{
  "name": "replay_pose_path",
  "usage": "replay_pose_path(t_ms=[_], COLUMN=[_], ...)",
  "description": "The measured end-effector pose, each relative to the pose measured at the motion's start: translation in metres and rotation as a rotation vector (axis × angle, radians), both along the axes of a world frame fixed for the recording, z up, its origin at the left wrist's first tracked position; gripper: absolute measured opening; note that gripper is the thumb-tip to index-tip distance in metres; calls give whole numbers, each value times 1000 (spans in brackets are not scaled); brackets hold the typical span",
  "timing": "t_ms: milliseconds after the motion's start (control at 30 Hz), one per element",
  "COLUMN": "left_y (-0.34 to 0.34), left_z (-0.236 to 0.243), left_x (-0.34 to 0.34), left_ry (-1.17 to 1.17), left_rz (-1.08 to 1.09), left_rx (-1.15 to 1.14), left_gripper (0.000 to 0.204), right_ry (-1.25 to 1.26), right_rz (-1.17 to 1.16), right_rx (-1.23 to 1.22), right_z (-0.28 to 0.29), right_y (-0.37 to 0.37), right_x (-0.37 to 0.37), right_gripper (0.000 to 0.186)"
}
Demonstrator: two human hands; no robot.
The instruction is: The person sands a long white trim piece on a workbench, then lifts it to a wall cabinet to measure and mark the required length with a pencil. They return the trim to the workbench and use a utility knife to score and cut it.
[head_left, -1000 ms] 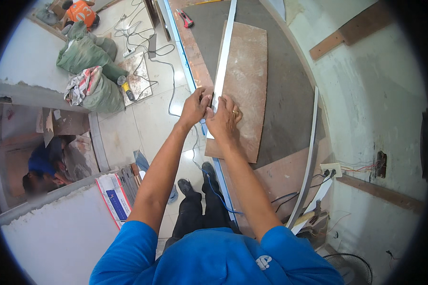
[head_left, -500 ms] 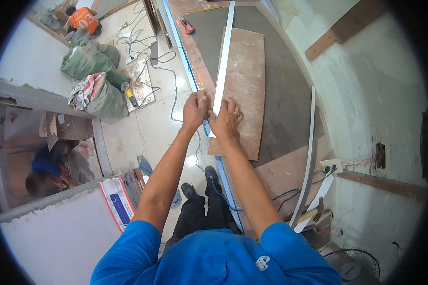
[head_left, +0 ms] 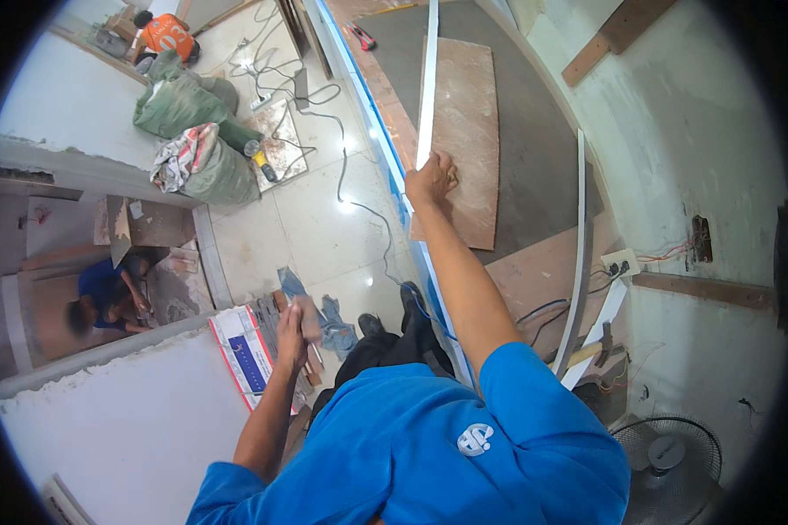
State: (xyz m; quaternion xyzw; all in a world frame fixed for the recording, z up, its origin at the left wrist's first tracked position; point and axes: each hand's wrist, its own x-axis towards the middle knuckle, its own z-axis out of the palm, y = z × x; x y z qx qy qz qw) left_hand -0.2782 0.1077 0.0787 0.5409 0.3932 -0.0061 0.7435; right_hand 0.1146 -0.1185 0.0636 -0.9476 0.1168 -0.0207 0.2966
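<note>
Currently, the right hand [head_left: 432, 181] is closed over the near end of a thin, straight white strip [head_left: 429, 96], which runs ahead of it along a stiff brown board [head_left: 470, 131], pale-smeared and apparently curved on its right edge, lying partly under that hand on a dull grey panel [head_left: 538, 140]; farther ahead and left lies a red knife [head_left: 362, 37]. Nearer the body, the left hand [head_left: 292, 334] is blurred, so whether its fingers grip anything I cannot tell, between flat stacked grey pieces [head_left: 264, 319] and a crumpled bluish sheet [head_left: 336, 329].
</note>
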Motion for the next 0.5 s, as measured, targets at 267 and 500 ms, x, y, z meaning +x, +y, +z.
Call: replay_pose_path(t_ms=[267,500], left_y=[54,78], left_z=[29,19], left_x=[-116,-135], left_ry=[112,117], left_rz=[105,115], left_rx=[80,93], left_gripper=[42,44], right_ry=[47,-47], right_rz=[-113,-17], right_rx=[65,7], right_z=[6,2], right_y=[9,-1], right_x=[-22,-96], right_gripper=[45,44])
